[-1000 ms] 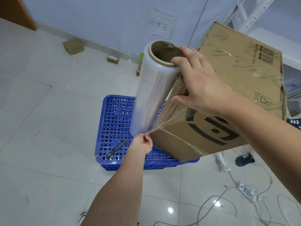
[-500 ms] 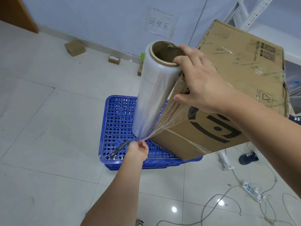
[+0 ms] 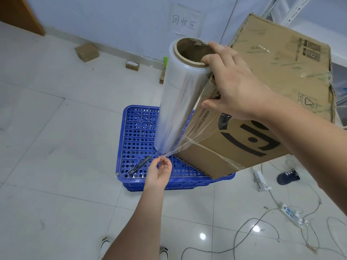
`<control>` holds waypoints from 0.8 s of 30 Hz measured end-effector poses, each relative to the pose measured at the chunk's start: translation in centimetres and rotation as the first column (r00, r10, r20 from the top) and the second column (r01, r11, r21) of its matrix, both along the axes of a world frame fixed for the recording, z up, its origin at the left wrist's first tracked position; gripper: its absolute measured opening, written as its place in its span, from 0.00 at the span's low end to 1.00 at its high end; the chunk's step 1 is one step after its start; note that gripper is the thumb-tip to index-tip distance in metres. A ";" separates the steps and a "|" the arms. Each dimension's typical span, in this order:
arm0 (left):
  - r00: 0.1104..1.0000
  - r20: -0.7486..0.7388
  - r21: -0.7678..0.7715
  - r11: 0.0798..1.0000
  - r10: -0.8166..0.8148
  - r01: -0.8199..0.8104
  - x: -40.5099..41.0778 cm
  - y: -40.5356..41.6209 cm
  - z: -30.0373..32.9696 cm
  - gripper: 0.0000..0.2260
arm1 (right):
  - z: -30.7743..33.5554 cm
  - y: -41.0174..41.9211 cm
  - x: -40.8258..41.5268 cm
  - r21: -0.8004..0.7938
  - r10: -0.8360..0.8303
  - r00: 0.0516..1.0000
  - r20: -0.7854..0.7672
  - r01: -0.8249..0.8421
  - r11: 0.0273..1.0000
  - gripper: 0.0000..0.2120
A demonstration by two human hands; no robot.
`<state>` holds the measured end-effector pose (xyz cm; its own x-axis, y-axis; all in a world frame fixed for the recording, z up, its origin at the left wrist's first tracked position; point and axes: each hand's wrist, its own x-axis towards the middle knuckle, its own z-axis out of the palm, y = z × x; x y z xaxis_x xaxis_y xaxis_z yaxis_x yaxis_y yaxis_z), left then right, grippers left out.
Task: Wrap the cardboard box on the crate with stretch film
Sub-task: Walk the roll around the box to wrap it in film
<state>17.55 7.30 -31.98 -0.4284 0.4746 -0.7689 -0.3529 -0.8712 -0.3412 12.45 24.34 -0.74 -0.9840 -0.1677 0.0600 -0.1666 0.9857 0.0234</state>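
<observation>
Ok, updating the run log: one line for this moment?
right hand grips film roll | left hand pinches film tail | box on crate

White tiled floor (image 3: pixel 56 128), blue crate (image 3: pixel 139 132), cables (image 3: pixel 244 229)

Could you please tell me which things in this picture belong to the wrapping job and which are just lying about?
In use: cardboard box, blue crate, stretch film roll held by the right hand, film end pinched by the left hand.

Lying about: small boxes by the wall, pen-like tool on the crate, power strip and cables, shoe.
</observation>
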 end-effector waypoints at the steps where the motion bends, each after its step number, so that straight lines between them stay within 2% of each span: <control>1: 1.000 -0.001 -0.002 1.000 -0.017 0.017 -0.3 0.0 -0.1 0.14 | 0.0 0.0 0.0 0.001 0.002 1.000 -0.001 -0.002 1.000 0.42; 5: 0.994 0.005 -0.040 0.994 -0.106 0.106 -1.8 0.4 -0.4 0.08 | -0.1 0.0 0.0 0.005 0.009 1.000 -0.003 -0.009 1.000 0.42; 10: 0.963 -0.010 -0.100 0.959 -0.268 0.265 -2.3 0.9 -1.0 0.08 | -0.1 0.0 0.0 0.003 0.008 1.000 -0.008 -0.008 1.000 0.41; 13: 0.951 -0.012 -0.105 0.946 -0.309 0.306 -2.4 1.0 -1.6 0.09 | -0.1 0.1 0.0 0.007 0.013 1.000 -0.013 -0.013 1.000 0.41; 16: 0.940 -0.033 -0.126 0.935 -0.339 0.333 -2.5 1.2 -1.6 0.04 | -0.1 0.0 0.0 0.014 0.014 1.000 -0.009 -0.014 1.000 0.42; 20: 0.972 -0.019 -0.180 0.958 -0.233 0.226 -1.5 1.4 -2.0 0.08 | 0.1 0.0 0.0 0.020 0.019 1.000 -0.014 -0.018 1.000 0.42; 24: 1.000 0.005 -0.123 0.992 0.030 -0.029 -0.5 1.4 -3.0 0.12 | 0.1 0.0 0.0 0.007 0.013 1.000 -0.010 -0.013 1.000 0.42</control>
